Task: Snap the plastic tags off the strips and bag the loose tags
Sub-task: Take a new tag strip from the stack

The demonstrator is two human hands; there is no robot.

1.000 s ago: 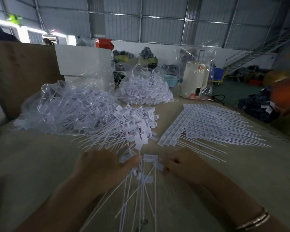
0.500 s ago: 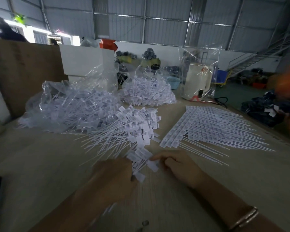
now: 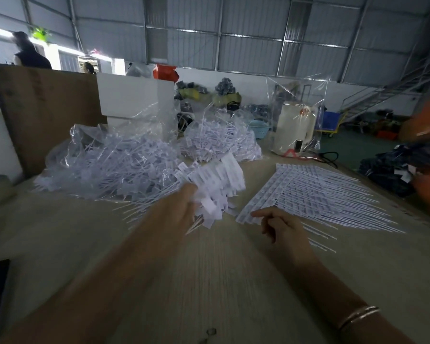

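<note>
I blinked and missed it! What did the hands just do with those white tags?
The left hand lifted its bunch of loose tags off the table toward the tag pile in the clear bag. The right hand let go and now holds nothing. The uncut strips stayed in place.

Table point(image 3: 233, 281) bears bagged tags point(image 3: 104, 165) and strips point(image 3: 313, 194).

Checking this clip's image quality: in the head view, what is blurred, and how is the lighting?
Head view: the left hand and its bundle of tags are motion-smeared; the right hand and the strips look sharper. The hall is dim, with glare at the far-left windows; straight lines bow at the edges.
</note>
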